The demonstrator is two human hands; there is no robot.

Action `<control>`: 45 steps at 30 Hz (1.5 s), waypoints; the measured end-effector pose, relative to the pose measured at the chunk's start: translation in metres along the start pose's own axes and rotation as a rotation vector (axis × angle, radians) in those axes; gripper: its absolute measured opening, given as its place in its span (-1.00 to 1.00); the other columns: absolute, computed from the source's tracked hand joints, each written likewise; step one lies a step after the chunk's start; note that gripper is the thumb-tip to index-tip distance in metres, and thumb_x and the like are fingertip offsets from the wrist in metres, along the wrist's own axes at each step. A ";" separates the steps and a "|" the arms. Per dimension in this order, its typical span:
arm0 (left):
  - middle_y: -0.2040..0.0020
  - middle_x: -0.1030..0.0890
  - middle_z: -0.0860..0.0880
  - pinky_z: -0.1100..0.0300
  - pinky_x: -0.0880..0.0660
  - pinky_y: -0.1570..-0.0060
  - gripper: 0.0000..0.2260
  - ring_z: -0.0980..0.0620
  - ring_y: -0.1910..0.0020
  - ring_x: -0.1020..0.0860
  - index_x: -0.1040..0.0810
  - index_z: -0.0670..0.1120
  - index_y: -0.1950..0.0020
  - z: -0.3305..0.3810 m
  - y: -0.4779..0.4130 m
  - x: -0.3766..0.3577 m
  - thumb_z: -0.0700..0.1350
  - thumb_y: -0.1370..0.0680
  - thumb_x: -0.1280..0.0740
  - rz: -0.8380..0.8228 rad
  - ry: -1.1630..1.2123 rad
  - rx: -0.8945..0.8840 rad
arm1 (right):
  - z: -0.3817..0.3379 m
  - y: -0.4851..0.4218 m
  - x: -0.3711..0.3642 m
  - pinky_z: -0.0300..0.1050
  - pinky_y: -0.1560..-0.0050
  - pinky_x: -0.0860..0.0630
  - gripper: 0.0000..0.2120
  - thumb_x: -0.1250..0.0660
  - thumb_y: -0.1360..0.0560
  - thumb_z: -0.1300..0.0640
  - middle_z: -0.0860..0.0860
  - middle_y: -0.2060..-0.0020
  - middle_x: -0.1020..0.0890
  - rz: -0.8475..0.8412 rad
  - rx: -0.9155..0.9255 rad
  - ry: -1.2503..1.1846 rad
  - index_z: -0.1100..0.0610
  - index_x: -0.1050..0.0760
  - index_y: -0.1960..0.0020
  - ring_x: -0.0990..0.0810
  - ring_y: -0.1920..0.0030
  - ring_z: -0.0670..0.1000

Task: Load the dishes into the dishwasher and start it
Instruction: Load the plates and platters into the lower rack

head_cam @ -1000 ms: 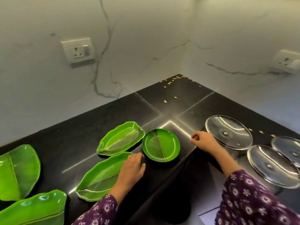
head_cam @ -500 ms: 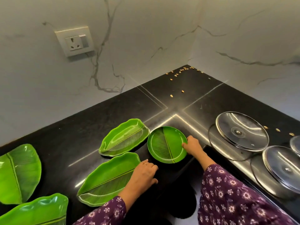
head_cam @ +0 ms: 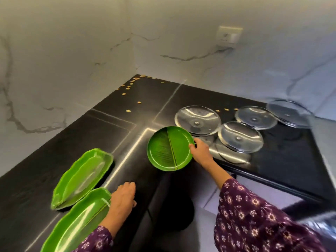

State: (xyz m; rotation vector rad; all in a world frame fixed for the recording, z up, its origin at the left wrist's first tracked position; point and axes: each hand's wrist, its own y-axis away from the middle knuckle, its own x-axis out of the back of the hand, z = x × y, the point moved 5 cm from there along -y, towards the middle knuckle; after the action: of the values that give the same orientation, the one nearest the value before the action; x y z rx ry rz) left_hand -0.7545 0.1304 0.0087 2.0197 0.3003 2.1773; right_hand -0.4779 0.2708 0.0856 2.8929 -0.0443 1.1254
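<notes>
Left hand (head_cam: 123,198) at 7 o'clock in view: palm down on the surface (head_cam: 101,131), fingers loosely together, holding nothing. It's just beside the tip of the near tray (head_cam: 80,222); contact unclear. Far tray (head_cam: 81,177) sits behind that at 9 o'clock. Can't tell if the two trays touch or overlap.

Right hand (head_cam: 200,153) is mid-view, pinching the plate (head_cam: 170,148) at its 3 o'clock rim, thumb over the edge, other fingers mostly hidden behind. Plate looks tilted up, probably clear of the surface, just beside the nearest of four lids (head_cam: 197,120) at 1–2 o'clock. Some lids overlap. Crumbs (head_cam: 128,88) at 12, toward the wall corner. Socket (head_cam: 230,34) on the wall at 1.

Progress, my read: early. One plate in hand, nothing loaded. Left to do: plate, both trays, likely the lids, then start the dishwasher.

Hidden: dishwasher not in view, door state unknown. Near tray cut off by the bottom edge. Farthest lid blurred. Grey smear at 5 o'clock unidentifiable.
</notes>
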 end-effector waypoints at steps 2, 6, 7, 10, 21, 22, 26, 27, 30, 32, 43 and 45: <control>-0.13 -0.52 -0.06 0.06 -0.48 0.02 -0.68 -0.09 -0.15 -0.50 -0.46 -0.11 -0.14 0.005 0.000 0.000 -0.11 -0.41 -0.38 0.003 -0.060 0.008 | 0.017 0.021 0.044 -0.15 0.20 -0.20 -0.85 -0.24 -0.53 0.25 0.26 0.11 -0.61 0.118 -0.003 -0.031 0.31 -0.50 -0.01 -0.55 0.08 0.18; -0.11 -0.58 0.01 0.14 -0.51 -0.02 -0.78 0.02 -0.13 -0.56 -0.48 -0.03 -0.13 0.042 0.001 0.013 -0.15 -0.57 -0.11 0.078 -0.267 0.002 | 0.070 0.069 0.129 -0.14 0.23 -0.23 -0.89 -0.23 -0.53 0.25 0.25 0.22 -0.58 0.291 -0.086 -0.046 0.32 -0.47 0.08 -0.49 0.22 0.14; -0.10 -0.58 0.00 0.12 -0.51 -0.02 -0.77 0.01 -0.11 -0.57 -0.49 -0.04 -0.11 0.060 -0.001 0.014 -0.16 -0.58 -0.08 0.107 -0.260 -0.042 | 0.088 0.086 0.151 -0.13 0.22 -0.25 -0.89 -0.23 -0.53 0.25 0.24 0.25 -0.57 0.335 -0.115 -0.046 0.32 -0.45 0.09 -0.46 0.24 0.13; -0.11 -0.56 -0.01 0.10 -0.47 0.05 -0.76 -0.03 -0.10 -0.56 -0.45 -0.07 -0.19 0.128 -0.006 0.008 -0.16 -0.57 -0.12 0.121 -0.274 -0.186 | 0.136 0.137 0.207 -0.18 0.25 -0.21 -0.89 -0.23 -0.53 0.27 0.17 0.29 -0.53 0.463 -0.199 -0.046 0.32 -0.45 0.11 -0.42 0.28 0.09; -0.23 -0.50 -0.01 0.11 -0.45 -0.07 -0.69 -0.05 -0.20 -0.50 -0.36 -0.03 -0.27 0.448 0.058 -0.028 -0.01 -0.54 -0.24 -0.148 -0.146 -0.846 | 0.302 0.361 0.336 -0.15 0.28 -0.21 -0.90 -0.15 -0.58 0.21 0.08 0.24 -0.48 0.823 -0.679 -0.016 0.26 -0.36 0.00 -0.44 0.26 0.05; -0.25 -0.49 -0.01 0.11 -0.45 -0.07 -0.66 -0.05 -0.20 -0.50 -0.36 -0.03 -0.30 0.475 0.068 -0.029 0.01 -0.55 -0.24 -0.157 -0.144 -0.905 | 0.316 0.382 0.344 -0.15 0.29 -0.23 -0.91 -0.15 -0.58 0.22 0.06 0.26 -0.46 0.844 -0.726 0.004 0.25 -0.35 0.00 -0.43 0.29 0.04; -0.16 -0.54 -0.06 0.07 -0.49 0.01 -0.71 -0.09 -0.11 -0.54 -0.42 -0.08 -0.20 0.570 0.100 -0.038 -0.02 -0.53 -0.28 -0.161 -0.090 -1.125 | 0.368 0.443 0.364 0.00 0.28 -0.40 -0.89 -0.18 -0.53 0.29 0.11 0.25 -0.46 0.881 -0.874 0.030 0.28 -0.33 -0.04 -0.47 0.24 0.11; -0.12 -0.55 -0.06 0.07 -0.49 0.04 -0.73 -0.09 -0.08 -0.54 -0.43 -0.08 -0.17 0.596 0.108 -0.041 -0.03 -0.52 -0.29 -0.173 -0.083 -1.171 | 0.383 0.456 0.368 -0.01 0.29 -0.41 -0.90 -0.19 -0.52 0.30 0.07 0.28 -0.44 0.889 -0.901 0.033 0.27 -0.33 -0.03 -0.47 0.26 0.11; -0.08 -0.55 -0.06 0.09 -0.44 0.08 -0.76 -0.09 -0.08 -0.54 -0.44 -0.07 -0.14 0.667 0.121 -0.048 -0.02 -0.51 -0.29 -0.178 -0.095 -1.282 | 0.420 0.483 0.375 -0.24 0.47 -0.35 -0.89 -0.19 -0.51 0.36 0.01 0.32 -0.40 0.885 -0.977 0.048 0.23 -0.29 0.00 -0.41 0.38 -0.01; -0.10 -0.55 -0.09 0.07 -0.46 0.02 -0.70 -0.11 -0.10 -0.54 -0.45 -0.08 -0.22 0.711 0.125 -0.050 -0.03 -0.52 -0.29 -0.166 -0.078 -1.335 | 0.446 0.491 0.379 -0.32 0.57 -0.30 -0.81 -0.16 -0.50 0.42 0.00 0.34 -0.39 0.862 -0.992 0.033 0.20 -0.24 0.00 -0.38 0.44 -0.07; -0.23 -0.45 -0.26 -0.10 -0.46 -0.12 -0.59 -0.28 -0.21 -0.42 -0.43 -0.25 -0.25 0.885 0.113 -0.086 -0.20 -0.44 -0.41 0.118 0.026 -1.528 | 0.605 0.485 0.349 -0.21 0.22 -0.40 -0.66 -0.18 -0.53 0.33 0.16 0.05 -0.53 0.576 -1.305 0.100 0.23 -0.24 -0.29 -0.44 0.23 0.02; -0.26 -0.44 -0.26 -0.11 -0.44 -0.16 -0.55 -0.28 -0.24 -0.41 -0.40 -0.24 -0.28 0.893 0.112 -0.108 -0.17 -0.44 -0.41 0.153 -0.024 -1.519 | 0.632 0.475 0.325 -0.25 0.39 -0.46 -0.58 -0.24 -0.51 0.34 0.09 0.12 -0.54 0.548 -1.279 0.068 0.17 -0.21 -0.31 -0.52 0.29 -0.04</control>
State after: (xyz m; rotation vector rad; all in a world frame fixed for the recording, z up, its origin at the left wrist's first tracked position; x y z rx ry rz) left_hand 0.1462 0.0312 -0.0048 1.0978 -1.1643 1.4513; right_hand 0.1693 -0.2369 -0.1482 1.6858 -1.1234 0.7433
